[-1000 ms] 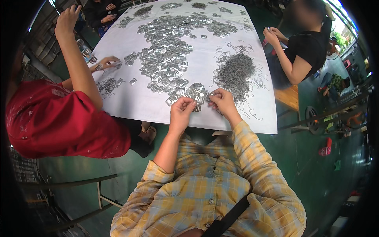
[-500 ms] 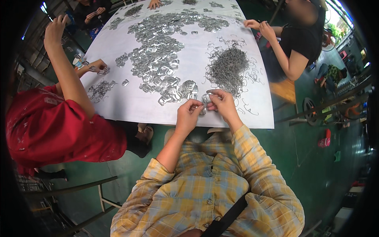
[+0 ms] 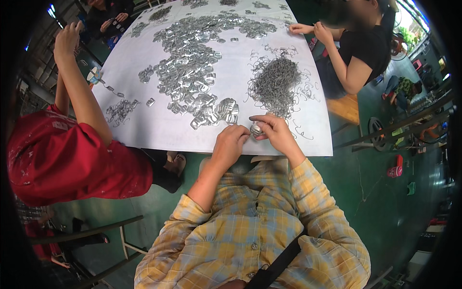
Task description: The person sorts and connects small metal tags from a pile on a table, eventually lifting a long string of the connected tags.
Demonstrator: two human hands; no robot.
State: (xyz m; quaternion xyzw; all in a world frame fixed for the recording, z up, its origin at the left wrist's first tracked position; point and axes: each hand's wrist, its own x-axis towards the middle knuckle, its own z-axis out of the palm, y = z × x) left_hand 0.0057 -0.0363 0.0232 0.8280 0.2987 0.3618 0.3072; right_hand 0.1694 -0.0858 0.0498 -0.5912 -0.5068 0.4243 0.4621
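Note:
Near the table's front edge my right hand [image 3: 276,135] is closed on shiny, flat metal links [image 3: 256,129], held between thumb and fingers. My left hand [image 3: 230,144] touches or nearly touches them from the left, its thumb and fingertips pinched together. Whatever the left fingertips grip is hidden or too small to name. Just beyond my hands lies the near end of a long heap of similar silvery metal links [image 3: 192,77]. A dense pile of thin, bent wire hooks [image 3: 276,79] lies beyond my right hand, with loose hooks scattered around it.
The white-covered table [image 3: 139,103] also bears a small hook pile [image 3: 120,111] at left. A person in a red shirt [image 3: 82,159] leans in there, holding a linked chain. Another in a black top [image 3: 361,55] sits at right on a wooden bench [image 3: 344,113]. A person in dark clothes is far left.
The links between my hands have been turned and now sit in my right fingers. My left hand has rotated, its back more upward. The red-shirted person's lower hand has lifted off the table.

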